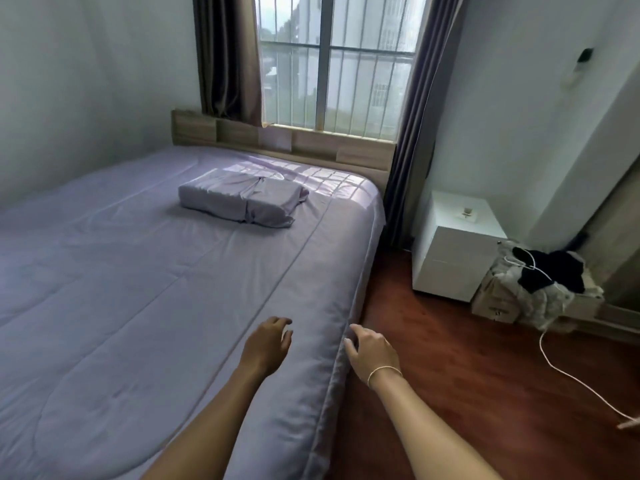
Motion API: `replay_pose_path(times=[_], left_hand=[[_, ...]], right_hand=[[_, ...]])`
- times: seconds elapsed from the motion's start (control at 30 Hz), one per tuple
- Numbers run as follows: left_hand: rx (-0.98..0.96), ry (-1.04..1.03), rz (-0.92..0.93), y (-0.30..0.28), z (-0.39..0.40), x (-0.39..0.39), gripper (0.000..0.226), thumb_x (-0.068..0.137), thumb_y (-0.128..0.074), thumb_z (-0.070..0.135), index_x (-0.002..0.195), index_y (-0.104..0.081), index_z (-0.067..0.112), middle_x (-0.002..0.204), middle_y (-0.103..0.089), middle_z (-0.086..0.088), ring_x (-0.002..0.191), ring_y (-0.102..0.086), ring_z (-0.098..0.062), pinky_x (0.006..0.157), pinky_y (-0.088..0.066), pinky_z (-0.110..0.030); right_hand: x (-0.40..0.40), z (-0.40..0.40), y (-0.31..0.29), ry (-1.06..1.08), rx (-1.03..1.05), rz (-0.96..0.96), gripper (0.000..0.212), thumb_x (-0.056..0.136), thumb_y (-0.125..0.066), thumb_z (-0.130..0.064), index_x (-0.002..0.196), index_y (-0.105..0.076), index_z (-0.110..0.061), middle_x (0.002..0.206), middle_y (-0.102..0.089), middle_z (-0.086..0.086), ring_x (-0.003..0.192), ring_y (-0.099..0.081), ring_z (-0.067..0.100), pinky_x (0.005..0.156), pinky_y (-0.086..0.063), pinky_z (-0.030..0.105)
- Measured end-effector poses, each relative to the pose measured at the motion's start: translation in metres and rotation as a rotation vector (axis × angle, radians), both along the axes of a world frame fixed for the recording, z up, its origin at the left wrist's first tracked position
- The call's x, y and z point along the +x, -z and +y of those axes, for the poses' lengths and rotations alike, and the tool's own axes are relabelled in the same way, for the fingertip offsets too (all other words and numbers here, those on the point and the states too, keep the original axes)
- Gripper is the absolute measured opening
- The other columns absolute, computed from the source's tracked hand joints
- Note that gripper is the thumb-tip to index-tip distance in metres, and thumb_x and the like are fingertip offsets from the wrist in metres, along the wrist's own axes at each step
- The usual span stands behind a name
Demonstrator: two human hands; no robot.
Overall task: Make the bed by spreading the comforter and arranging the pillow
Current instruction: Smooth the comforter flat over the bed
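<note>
A lilac comforter [145,289] lies spread flat over the whole bed, its piped edge hanging down the right side. A pillow [239,199] in a matching lilac case lies near the head of the bed, slightly angled, below the wooden headboard [363,152]. My left hand [268,344] hovers over the comforter near the bed's right edge, fingers loosely curled and holding nothing. My right hand [370,348] is at the comforter's hanging edge; its fingertips touch the fold there, and whether they pinch the fabric I cannot tell.
A white nightstand [457,251] stands right of the bed on the reddish wood floor [450,393]. Beside it sit cardboard boxes with clothes [540,289] and a white cable [571,375] trailing across the floor. Window and curtains [415,116] are behind the headboard.
</note>
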State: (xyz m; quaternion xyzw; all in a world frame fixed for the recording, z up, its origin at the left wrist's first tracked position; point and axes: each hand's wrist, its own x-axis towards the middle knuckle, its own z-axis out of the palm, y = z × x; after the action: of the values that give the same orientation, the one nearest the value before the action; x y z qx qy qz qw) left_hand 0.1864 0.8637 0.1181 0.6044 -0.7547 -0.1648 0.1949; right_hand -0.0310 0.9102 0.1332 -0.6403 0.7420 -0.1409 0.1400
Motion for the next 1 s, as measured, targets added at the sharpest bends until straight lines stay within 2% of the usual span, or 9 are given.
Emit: replay_pose_path(times=[0.23,0.43,0.7,0.87,1.0], left_hand=[[-0.052,-0.022,-0.028,-0.024,-0.032,-0.070,0.035,0.096,-0.047,0.031,0.127,-0.056,0.017,0.128,-0.057,-0.003,0.113,-0.057,-0.023,0.090,-0.048,-0.035],[-0.058,-0.070,-0.031,-0.025,-0.096,-0.116,0.035,0.096,-0.046,0.031,0.128,-0.055,0.018,0.130,-0.055,-0.002,0.115,-0.056,-0.022,0.089,-0.048,-0.035],[-0.038,-0.131,0.003,-0.023,-0.247,-0.187,0.038,0.097,-0.045,0.031,0.132,-0.051,0.018,0.134,-0.052,-0.001,0.118,-0.054,-0.020,0.091,-0.045,-0.031],[-0.086,-0.137,0.046,-0.029,-0.367,-0.248,0.039,0.096,-0.046,0.031,0.133,-0.050,0.018,0.134,-0.051,0.000,0.118,-0.054,-0.019,0.093,-0.044,-0.030],[-0.075,-0.102,0.022,-0.020,-0.437,-0.292,0.040,0.096,-0.045,0.031,0.134,-0.049,0.018,0.135,-0.050,-0.001,0.120,-0.052,-0.020,0.098,-0.042,-0.030]], right_hand=[[-0.084,-0.030,-0.016,-0.006,-0.061,-0.001,0.048,0.093,-0.046,-0.043,0.139,-0.043,-0.028,0.134,-0.056,0.000,0.120,-0.053,0.023,0.096,-0.044,0.034],[-0.145,-0.085,-0.009,-0.038,-0.055,-0.009,0.053,0.093,-0.045,-0.043,0.144,-0.034,-0.031,0.138,-0.052,-0.002,0.121,-0.052,0.022,0.097,-0.043,0.035],[-0.239,-0.246,-0.015,-0.060,-0.020,0.036,0.055,0.093,-0.045,-0.045,0.145,-0.030,-0.033,0.141,-0.048,-0.006,0.122,-0.050,0.021,0.098,-0.042,0.036],[-0.298,-0.372,-0.029,-0.044,-0.082,0.074,0.056,0.093,-0.044,-0.045,0.146,-0.029,-0.033,0.142,-0.046,-0.007,0.122,-0.049,0.020,0.099,-0.043,0.036],[-0.334,-0.455,-0.017,-0.060,-0.067,0.077,0.057,0.093,-0.044,-0.047,0.146,-0.027,-0.034,0.147,-0.040,-0.007,0.127,-0.045,0.019,0.101,-0.041,0.035]])
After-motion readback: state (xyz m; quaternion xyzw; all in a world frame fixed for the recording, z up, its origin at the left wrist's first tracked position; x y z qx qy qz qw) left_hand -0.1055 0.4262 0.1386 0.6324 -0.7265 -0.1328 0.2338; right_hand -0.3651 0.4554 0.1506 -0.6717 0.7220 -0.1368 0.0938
